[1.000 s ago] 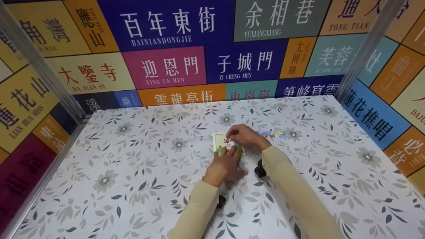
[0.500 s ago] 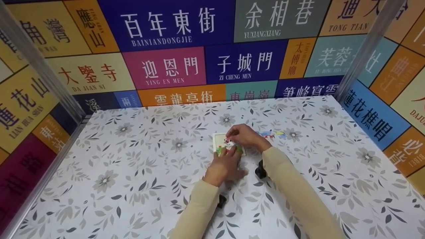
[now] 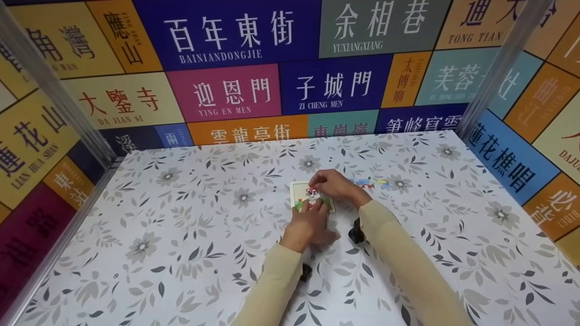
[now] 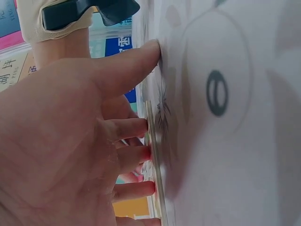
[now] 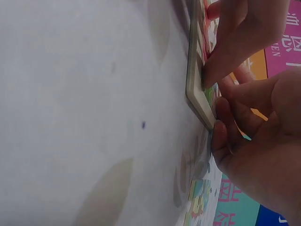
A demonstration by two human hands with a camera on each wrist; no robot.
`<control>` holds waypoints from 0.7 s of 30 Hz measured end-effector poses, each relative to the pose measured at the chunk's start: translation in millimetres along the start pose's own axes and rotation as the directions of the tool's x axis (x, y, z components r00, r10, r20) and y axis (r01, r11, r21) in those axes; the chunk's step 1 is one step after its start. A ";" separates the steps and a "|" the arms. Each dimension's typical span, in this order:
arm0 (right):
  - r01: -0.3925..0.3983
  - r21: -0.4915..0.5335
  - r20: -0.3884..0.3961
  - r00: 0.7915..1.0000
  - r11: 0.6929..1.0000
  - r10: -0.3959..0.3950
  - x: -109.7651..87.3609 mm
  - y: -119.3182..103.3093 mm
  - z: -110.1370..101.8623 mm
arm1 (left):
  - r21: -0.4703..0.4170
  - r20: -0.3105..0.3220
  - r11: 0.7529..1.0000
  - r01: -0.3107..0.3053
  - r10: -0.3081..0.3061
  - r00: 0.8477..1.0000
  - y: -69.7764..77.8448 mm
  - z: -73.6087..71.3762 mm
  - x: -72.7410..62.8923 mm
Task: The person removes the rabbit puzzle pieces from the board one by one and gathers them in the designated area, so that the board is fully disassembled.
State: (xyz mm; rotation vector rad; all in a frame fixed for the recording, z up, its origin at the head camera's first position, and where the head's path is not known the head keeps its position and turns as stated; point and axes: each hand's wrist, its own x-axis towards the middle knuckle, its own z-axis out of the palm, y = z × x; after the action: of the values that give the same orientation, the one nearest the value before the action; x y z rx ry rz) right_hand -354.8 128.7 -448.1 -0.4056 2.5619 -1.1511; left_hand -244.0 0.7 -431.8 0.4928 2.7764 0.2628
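Observation:
A small square picture puzzle board [image 3: 295,186] lies on the table, its pale rim showing at the top and left. A white animal face with red on top [image 3: 312,194] shows between the hands. My left hand [image 3: 307,226] rests over the board's near part, fingers extended; in the left wrist view the fingertips touch the board's edge [image 4: 157,169] and the thumb sticks out apart. At the top of the face, my right hand [image 3: 334,184] pinches a red-topped puzzle piece between thumb and fingertips. Most of that piece is hidden by the fingers. The right wrist view shows curled fingers [image 5: 218,134] beside the board's corner.
Loose blue and yellow puzzle pieces [image 3: 383,184] lie just right of the right hand, partly behind the wrist. The table [image 3: 195,253] has a leaf-and-flower cover. Panels with large lettering [image 3: 226,31] stand behind it and at both sides.
The left forearm and hand have shifted slightly to the right, and the animal face looks slightly turned. My right hand keeps its place at the top of the face.

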 end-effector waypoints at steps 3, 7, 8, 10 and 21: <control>-0.004 0.029 -0.008 1.000 1.000 0.004 -0.4 0.0 -1.3 | 0.010 0.009 1.000 0.005 -0.005 1.000 0.3 -1.1 0.2; 0.034 0.063 -0.050 0.998 0.997 -0.031 -4.3 -0.1 -4.2 | 0.002 0.009 1.000 0.001 -0.001 1.000 -1.5 0.4 -0.6; 0.054 0.071 -0.063 0.997 0.996 -0.049 -6.1 -0.1 -6.8 | 0.003 0.006 1.000 -0.001 0.001 1.000 -1.7 0.7 -0.9; 0.091 0.090 -0.079 0.993 0.992 -0.084 -9.4 0.6 -13.0 | -0.005 -0.005 1.000 -0.004 0.004 1.000 -2.1 1.6 -1.3; 0.086 0.029 -0.086 0.993 0.996 -0.083 -39.8 36.3 -65.6 | -0.005 -0.015 1.000 0.007 -0.007 1.000 0.3 3.5 -0.1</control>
State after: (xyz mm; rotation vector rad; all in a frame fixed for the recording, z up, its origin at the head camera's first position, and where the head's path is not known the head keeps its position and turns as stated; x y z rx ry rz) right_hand -348.3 210.9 -427.9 -0.4717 2.6172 -1.2644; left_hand -242.7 1.3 -435.0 0.4814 2.7908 0.2722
